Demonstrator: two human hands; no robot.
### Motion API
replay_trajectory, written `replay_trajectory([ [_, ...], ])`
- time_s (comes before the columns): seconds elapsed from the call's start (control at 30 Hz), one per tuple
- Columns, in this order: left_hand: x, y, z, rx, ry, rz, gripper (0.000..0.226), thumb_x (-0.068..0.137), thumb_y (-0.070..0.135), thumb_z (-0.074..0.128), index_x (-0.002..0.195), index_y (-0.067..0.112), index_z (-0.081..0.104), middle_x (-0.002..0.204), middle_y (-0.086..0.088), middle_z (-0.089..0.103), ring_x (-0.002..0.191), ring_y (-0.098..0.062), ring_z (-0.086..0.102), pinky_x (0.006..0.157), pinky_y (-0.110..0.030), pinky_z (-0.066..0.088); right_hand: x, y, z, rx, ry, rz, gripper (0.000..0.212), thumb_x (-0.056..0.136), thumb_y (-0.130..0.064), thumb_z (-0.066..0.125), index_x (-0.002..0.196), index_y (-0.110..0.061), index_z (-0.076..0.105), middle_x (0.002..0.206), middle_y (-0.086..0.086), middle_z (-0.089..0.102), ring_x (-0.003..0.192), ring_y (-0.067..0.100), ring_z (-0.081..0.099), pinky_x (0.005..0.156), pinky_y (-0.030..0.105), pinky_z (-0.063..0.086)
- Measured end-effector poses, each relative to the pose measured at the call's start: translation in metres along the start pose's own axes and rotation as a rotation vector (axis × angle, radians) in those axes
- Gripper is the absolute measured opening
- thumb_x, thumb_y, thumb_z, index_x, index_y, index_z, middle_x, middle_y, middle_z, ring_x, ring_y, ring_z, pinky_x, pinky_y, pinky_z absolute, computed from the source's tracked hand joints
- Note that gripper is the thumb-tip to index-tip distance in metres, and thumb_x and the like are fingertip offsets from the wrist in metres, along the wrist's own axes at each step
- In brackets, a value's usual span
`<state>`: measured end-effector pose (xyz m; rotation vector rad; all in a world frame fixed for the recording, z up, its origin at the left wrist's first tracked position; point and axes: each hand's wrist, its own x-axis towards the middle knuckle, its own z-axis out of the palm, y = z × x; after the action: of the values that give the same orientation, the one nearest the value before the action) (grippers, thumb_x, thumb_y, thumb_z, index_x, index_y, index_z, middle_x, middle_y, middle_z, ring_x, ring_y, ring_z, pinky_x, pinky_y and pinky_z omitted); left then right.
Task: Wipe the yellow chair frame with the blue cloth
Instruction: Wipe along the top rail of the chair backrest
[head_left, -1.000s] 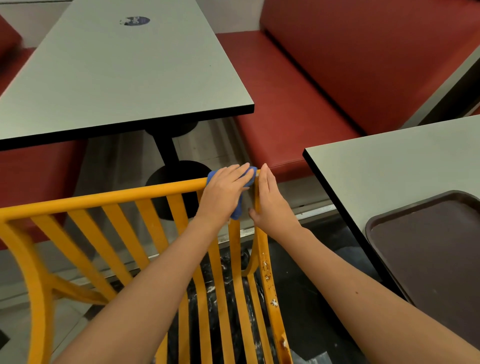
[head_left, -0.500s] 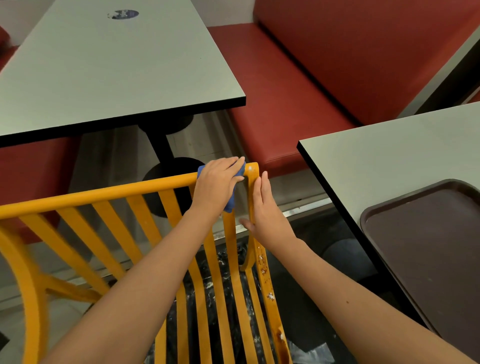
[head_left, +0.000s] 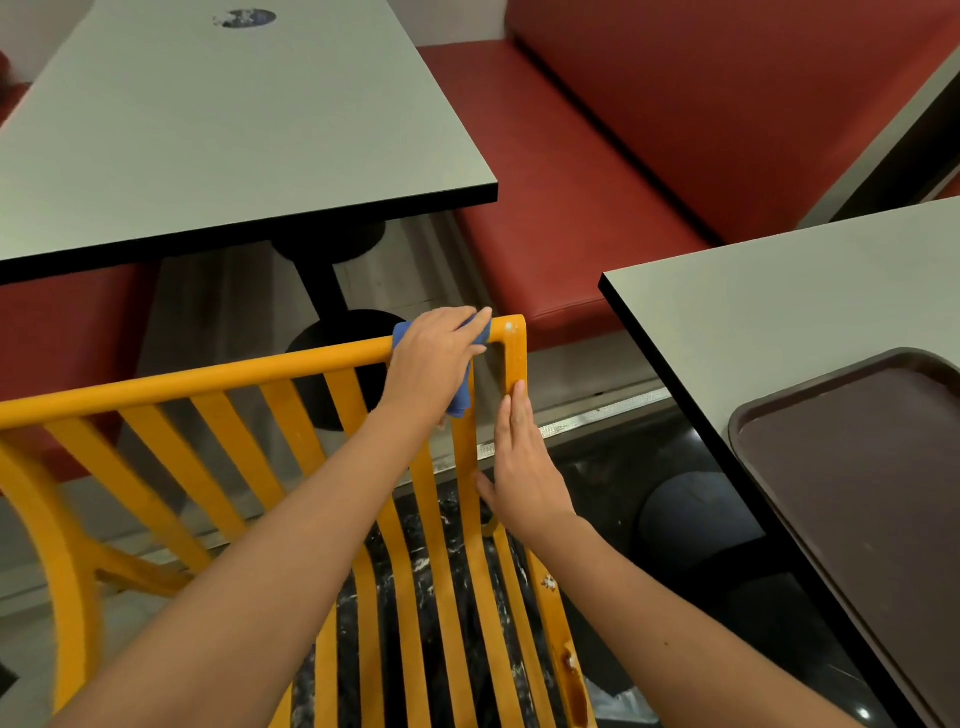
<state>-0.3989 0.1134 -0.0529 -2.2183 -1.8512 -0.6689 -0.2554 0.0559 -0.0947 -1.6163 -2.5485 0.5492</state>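
The left hand (head_left: 434, 358) is closed over the blue cloth (head_left: 462, 397), pressing it onto the top rail of the yellow chair frame (head_left: 208, 376) just short of the right-hand corner; a tail of the cloth hangs down below the palm beside the last slat. The right hand (head_left: 524, 467) lies flat and open, fingers together and holding nothing, with its fingertips against the frame's right upright and its thumb reaching toward the neighbouring slat, which looks like a steadying brace. To do this stroke well, the person would likely keep the cloth wrapped around the rail rather than only on top of it, carry it round the corner where pale specks show, and then run it down the upright, where more spotting and a brown stain appear lower, while the bracing hand keeps the chair from rocking. The top rail's long axis runs from the lower left of the view to the upper right, ending at the corner near the red bench (head_left: 597, 208); the slats fan back from it toward the person, over the dark marbled seat. The chair stands between the grey table (head_left: 234, 130) ahead and a second table (head_left: 779, 291) on the right, which carries a brown tray (head_left: 883, 467).
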Motion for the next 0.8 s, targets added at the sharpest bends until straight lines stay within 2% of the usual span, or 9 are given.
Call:
replay_trajectory([
  [0.2,0.015,0.013,0.004,-0.001,-0.074,0.087,0.039,0.071,0.014,0.063,0.108,0.003,0.066,0.096,-0.01,0.07,0.085,-0.03,0.067,0.076,-0.037,0.054,0.0,0.002,0.0,-0.057,-0.008,-0.024,0.085,0.095,-0.036,0.046,0.144,0.0,-0.013,0.15,0.02,-0.028,0.143,0.03,-0.012,0.118,0.036,0.011],
  [0.3,0.003,-0.001,-0.003,0.1,-0.03,0.128,0.039,0.079,0.025,0.051,0.112,0.01,0.064,0.101,-0.004,0.069,0.084,-0.024,0.066,0.073,-0.032,0.053,0.0,0.001,0.002,-0.078,-0.001,-0.018,0.085,0.095,-0.038,0.045,0.144,0.0,-0.013,0.149,0.02,-0.028,0.143,0.03,-0.013,0.118,0.037,0.011],
  [0.4,-0.005,-0.013,-0.004,0.135,-0.027,0.123,0.044,0.083,0.029,0.038,0.113,0.01,0.064,0.1,-0.005,0.069,0.086,-0.024,0.065,0.074,-0.033,0.052,0.0,0.002,0.001,-0.087,-0.003,-0.022,0.085,0.095,-0.039,0.044,0.144,0.0,-0.013,0.15,0.02,-0.027,0.143,0.029,-0.013,0.117,0.035,0.009],
  [0.53,0.009,0.0,0.002,0.079,-0.069,0.089,0.042,0.081,0.024,0.042,0.109,0.006,0.067,0.093,-0.009,0.07,0.082,-0.027,0.067,0.071,-0.033,0.054,0.001,0.005,-0.001,-0.061,-0.021,-0.032,0.086,0.094,-0.037,0.047,0.144,-0.001,-0.013,0.151,0.018,-0.026,0.143,0.028,-0.011,0.118,0.035,0.014],
  [0.67,0.022,0.022,0.001,-0.035,-0.176,0.043,0.038,0.084,0.013,0.054,0.122,0.005,0.058,0.11,-0.014,0.066,0.098,-0.032,0.061,0.084,-0.039,0.049,0.001,0.004,0.0,-0.033,-0.019,-0.029,0.086,0.094,-0.034,0.049,0.144,-0.002,-0.013,0.151,0.018,-0.027,0.143,0.028,-0.012,0.118,0.035,0.017],
  [0.8,0.012,0.004,-0.005,0.059,-0.206,0.082,0.045,0.083,0.026,0.039,0.116,0.007,0.062,0.099,-0.008,0.068,0.085,-0.028,0.065,0.073,-0.035,0.054,0.002,0.001,0.002,-0.035,-0.005,-0.029,0.087,0.094,-0.035,0.049,0.145,-0.001,-0.013,0.151,0.02,-0.026,0.143,0.03,-0.009,0.117,0.034,0.014],
])
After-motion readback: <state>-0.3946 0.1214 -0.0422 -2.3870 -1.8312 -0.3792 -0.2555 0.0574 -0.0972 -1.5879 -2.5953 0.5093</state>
